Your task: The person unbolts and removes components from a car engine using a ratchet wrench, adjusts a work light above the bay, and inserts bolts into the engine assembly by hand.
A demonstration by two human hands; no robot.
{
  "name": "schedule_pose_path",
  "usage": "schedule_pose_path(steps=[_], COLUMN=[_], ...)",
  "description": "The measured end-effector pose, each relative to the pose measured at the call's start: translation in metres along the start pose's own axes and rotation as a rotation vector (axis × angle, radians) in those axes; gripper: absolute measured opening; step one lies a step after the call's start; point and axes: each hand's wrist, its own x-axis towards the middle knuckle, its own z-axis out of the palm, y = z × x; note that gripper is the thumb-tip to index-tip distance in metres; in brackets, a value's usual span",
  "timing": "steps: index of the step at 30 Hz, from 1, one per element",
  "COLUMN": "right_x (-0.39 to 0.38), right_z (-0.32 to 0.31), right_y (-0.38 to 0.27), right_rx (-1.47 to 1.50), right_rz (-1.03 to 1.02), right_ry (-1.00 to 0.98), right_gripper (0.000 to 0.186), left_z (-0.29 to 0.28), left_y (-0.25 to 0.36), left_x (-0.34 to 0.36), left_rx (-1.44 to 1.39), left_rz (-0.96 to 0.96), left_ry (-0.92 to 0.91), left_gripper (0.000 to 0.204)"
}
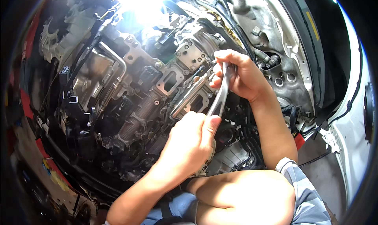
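Note:
A shiny metal wrench (221,97) slants up and to the right over the engine (138,118). My left hand (189,142) is closed round its lower end, thumb lying along the handle. At the upper end, my right hand (242,75) holds it with bent fingers near a flat metal plate with bolt holes (191,55). Both wrench ends are covered by my hands, so whether it sits on a fastener I cannot tell. Left of the tool is a metal flange with a rectangular opening (170,81).
A bare bent metal pipe (118,63) and loose wiring (80,53) lie at the left. The pale bodywork (271,32) rises on the right, beside a white door (350,146). My bent knee (252,189) is close below my hands. A bright lamp (136,0) glares at the top.

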Motion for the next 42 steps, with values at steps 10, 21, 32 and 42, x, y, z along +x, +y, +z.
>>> schedule_pose_path(steps=[10, 21, 32, 42], right_x=[-0.017, 0.013, -0.011, -0.003], right_z=[0.013, -0.013, 0.030, 0.050], right_y=[-0.001, -0.071, -0.033, 0.004], right_rx=[-0.379, -1.513, -0.859, 0.073], right_rz=[-0.074, -0.120, 0.015, 0.122], right_ry=[0.238, -0.400, -0.114, 0.161], right_gripper=[0.018, 0.024, 0.017, 0.023], left_z=[0.099, 0.117, 0.070, 0.039], left_y=[-0.009, 0.008, -0.005, -0.002], left_x=[0.011, 0.034, -0.001, -0.018], left_rx=[-0.229, -0.257, -0.453, -0.480], left_rz=[0.034, -0.038, 0.046, -0.143], left_ry=[0.004, -0.071, 0.000, 0.112], left_gripper=[0.027, 0.043, 0.040, 0.028])
